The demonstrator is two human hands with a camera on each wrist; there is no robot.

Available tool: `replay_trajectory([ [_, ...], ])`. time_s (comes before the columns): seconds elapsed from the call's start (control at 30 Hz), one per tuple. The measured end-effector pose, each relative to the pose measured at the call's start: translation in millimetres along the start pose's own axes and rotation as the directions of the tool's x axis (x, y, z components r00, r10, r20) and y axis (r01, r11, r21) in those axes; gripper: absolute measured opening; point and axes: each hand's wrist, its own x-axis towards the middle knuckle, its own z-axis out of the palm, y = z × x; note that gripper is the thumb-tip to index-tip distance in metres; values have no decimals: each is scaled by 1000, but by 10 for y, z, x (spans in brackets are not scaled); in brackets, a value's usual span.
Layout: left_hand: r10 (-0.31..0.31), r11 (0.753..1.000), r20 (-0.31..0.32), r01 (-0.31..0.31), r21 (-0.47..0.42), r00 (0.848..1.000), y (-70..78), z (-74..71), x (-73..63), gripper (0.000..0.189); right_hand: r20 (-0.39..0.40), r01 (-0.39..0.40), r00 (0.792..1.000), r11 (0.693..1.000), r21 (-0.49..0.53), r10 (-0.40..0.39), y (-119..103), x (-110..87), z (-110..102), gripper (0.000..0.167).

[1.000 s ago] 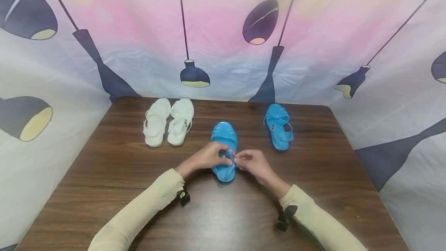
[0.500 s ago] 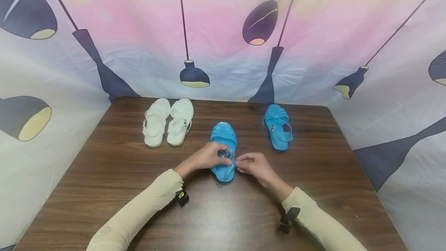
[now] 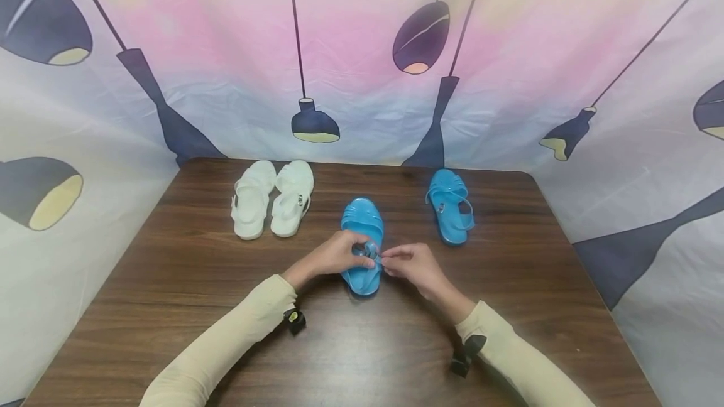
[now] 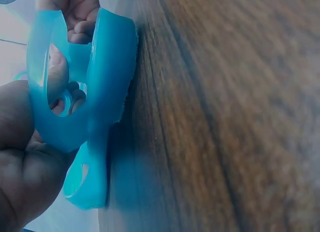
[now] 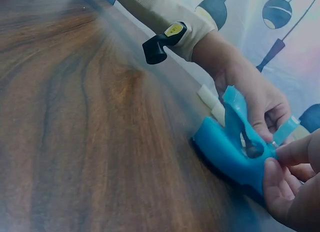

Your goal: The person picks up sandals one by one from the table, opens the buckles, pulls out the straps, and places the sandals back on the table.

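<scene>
A blue sandal (image 3: 362,213) lies at the middle of the table, its toe pointing away from me. My left hand (image 3: 334,254) reaches over its left side and grips the ankle strap between thumb and fingers. From the right, my right hand (image 3: 417,269) pinches the strap at the sandal's right edge with thumb and index finger. In the right wrist view a strap end (image 5: 286,130) sticks up between the two hands; the buckle is mostly hidden by fingers. The left wrist view shows the heel strap (image 4: 60,134) close up, with the left thumb (image 4: 57,69) behind it.
Another blue sandal (image 3: 451,209) stands toward the back right of the brown table (image 3: 362,350). A pair of white sandals, a left one (image 3: 252,206) and a right one (image 3: 291,203), sits at the back left. A printed cloth (image 3: 362,36) hangs behind the table.
My right hand drew slightly down and right from the strap, then came back up to it. My left hand keeps its grip, and the blue sandal stays in place.
</scene>
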Motion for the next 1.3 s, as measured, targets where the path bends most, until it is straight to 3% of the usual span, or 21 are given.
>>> replay_trajectory([
  [0.33, -6, 1000, -13, 6, -2, 1000, 22, 27, 3, 17, -19, 16, 1000, 999, 44, -15, 47, -8, 35, 17],
  [0.53, -2, 999, -16, 2, 32, 1000, 48, 31, 11, 18, -75, 86, 992, 987, -137, -97, 34, -3, 53, 14],
  [0.63, 9, 999, -15, -9, 42, 1000, 53, 26, 19, 17, -88, 130, 984, 956, -262, -158, 2, -8, 59, 12],
  [0.77, 5, 999, -19, -4, 47, 1000, 54, 19, 27, 17, -79, 178, 973, 919, -352, -218, -47, -20, 61, 11],
  [1.07, 6, 999, -15, -5, 43, 1000, 41, 16, 26, 18, -61, 136, 984, 928, -346, -167, -1, -26, 29, 13],
  [1.3, 8, 999, -25, -7, 45, 1000, 32, 12, 8, 16, -29, 150, 985, 922, -358, -171, 39, -43, 20, 13],
])
